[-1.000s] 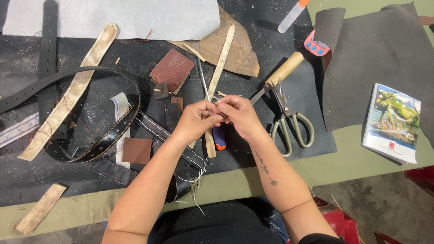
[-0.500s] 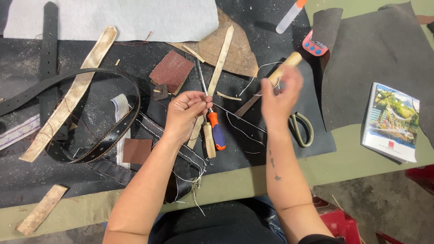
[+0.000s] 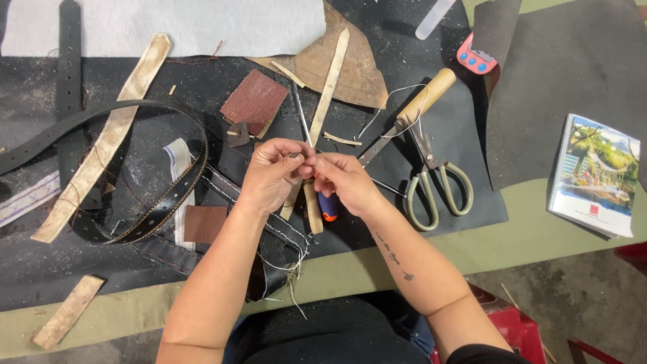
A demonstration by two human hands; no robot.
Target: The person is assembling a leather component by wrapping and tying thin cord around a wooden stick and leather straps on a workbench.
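My left hand (image 3: 273,174) and my right hand (image 3: 345,180) meet fingertip to fingertip above a black mat (image 3: 465,128). My left thumb and forefinger pinch a small dark piece (image 3: 295,156); I cannot tell what it is. My right fingertips press against it, pinching a thin white thread (image 3: 397,101) that loops away towards a wooden-handled tool (image 3: 423,100). Under my hands lies a tool with an orange and blue handle (image 3: 327,206) beside a pale leather strip (image 3: 331,75).
Scissors (image 3: 438,183) lie just right of my right hand. A black belt (image 3: 145,202), tan strips (image 3: 108,135), a brown sandpaper-like square (image 3: 255,101) and a brown patch (image 3: 205,224) lie to the left. A booklet (image 3: 596,176) sits at far right, a red and blue tool (image 3: 475,58) at the back.
My right hand swung up and to the right, drawing the thread out, then came back to meet my left hand. My left hand stayed nearly in place.
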